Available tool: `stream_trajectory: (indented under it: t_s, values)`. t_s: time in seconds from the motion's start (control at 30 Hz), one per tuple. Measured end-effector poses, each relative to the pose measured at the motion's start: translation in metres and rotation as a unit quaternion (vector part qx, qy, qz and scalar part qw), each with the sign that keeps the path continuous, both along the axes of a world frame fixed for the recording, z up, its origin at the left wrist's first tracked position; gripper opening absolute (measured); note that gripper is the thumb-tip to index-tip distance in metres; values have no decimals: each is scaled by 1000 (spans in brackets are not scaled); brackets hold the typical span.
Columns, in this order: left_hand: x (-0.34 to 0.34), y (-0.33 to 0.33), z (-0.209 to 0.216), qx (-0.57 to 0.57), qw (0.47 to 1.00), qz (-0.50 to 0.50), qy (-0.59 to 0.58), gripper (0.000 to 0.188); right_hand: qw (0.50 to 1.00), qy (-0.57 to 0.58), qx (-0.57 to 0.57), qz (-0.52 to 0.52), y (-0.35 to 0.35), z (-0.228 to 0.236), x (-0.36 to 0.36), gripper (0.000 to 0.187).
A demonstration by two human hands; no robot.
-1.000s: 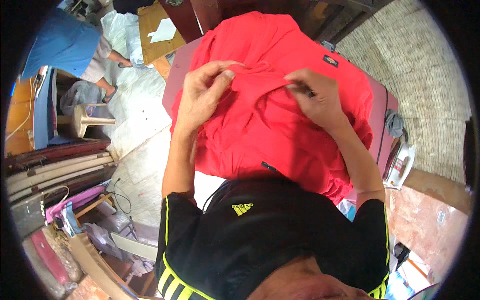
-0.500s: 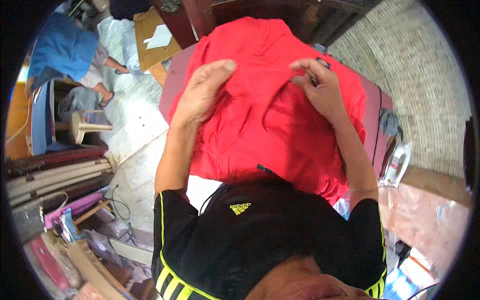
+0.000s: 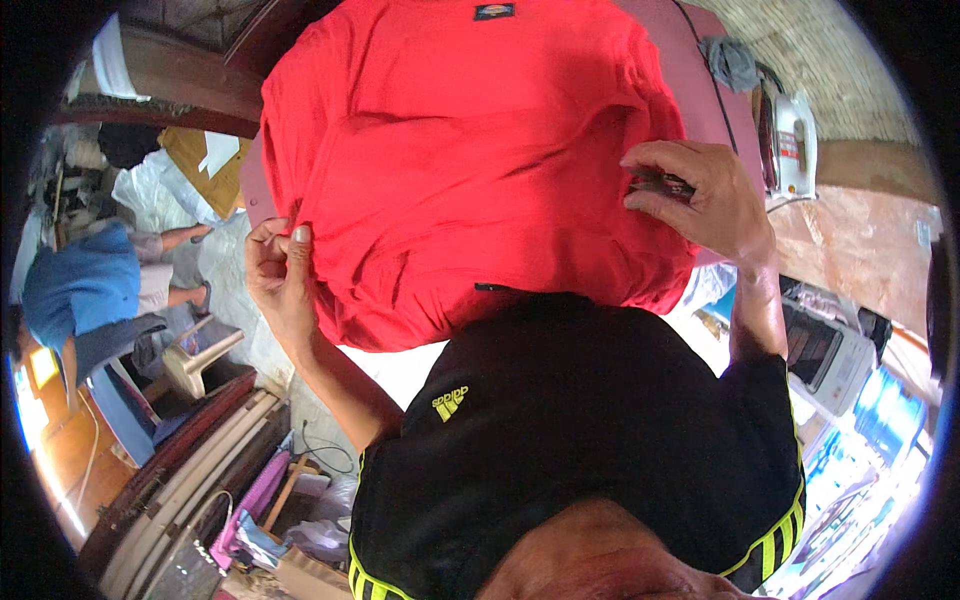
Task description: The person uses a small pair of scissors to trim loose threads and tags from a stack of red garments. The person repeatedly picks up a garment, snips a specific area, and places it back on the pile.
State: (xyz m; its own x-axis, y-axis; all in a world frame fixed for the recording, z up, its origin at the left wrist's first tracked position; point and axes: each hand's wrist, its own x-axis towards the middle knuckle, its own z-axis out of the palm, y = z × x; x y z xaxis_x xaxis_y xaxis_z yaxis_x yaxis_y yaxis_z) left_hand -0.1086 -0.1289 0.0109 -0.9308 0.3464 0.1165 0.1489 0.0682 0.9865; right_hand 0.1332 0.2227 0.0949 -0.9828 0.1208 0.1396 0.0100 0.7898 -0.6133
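Observation:
A crumpled red garment (image 3: 470, 170) is spread out in front of me, its near edge against my black shirt. It has a dark rectangular patch (image 3: 495, 12) at the far end and a small black tag near my chest. At the garment's left edge, my left hand (image 3: 282, 268) pinches a bit of the cloth between thumb and fingers. Over the right side, my right hand (image 3: 708, 198) curls around a small dark tool (image 3: 664, 184). Its exact kind is mostly hidden by the fingers.
Under the garment lies a pink-covered surface (image 3: 725, 100). A white iron (image 3: 795, 145) and a grey cloth bundle (image 3: 732, 63) sit at the right. On the left are a person in blue (image 3: 85, 280), a beige plastic stool (image 3: 195, 360) and stacked boards (image 3: 190, 480).
My left hand has moved left and now pinches the garment's edge. The right hand has come nearer to me, off to the right. The garment's patch now shows at the far end.

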Motion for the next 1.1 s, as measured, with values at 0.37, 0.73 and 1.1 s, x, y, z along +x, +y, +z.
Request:
stream_trajectory:
  t_s: [0.37,0.73,1.1]
  values:
    - [-13,-7,4,-7,998,-50,22,18,994,-61,84,34,-14,-13,22,41]
    - [56,59,44,-186,884,-72,422,28,999,2,-23,-25,-16,-22,39,49]
    - [114,184,3,2,879,-358,316,27,935,121,-225,-245,-17,-45,54,20]
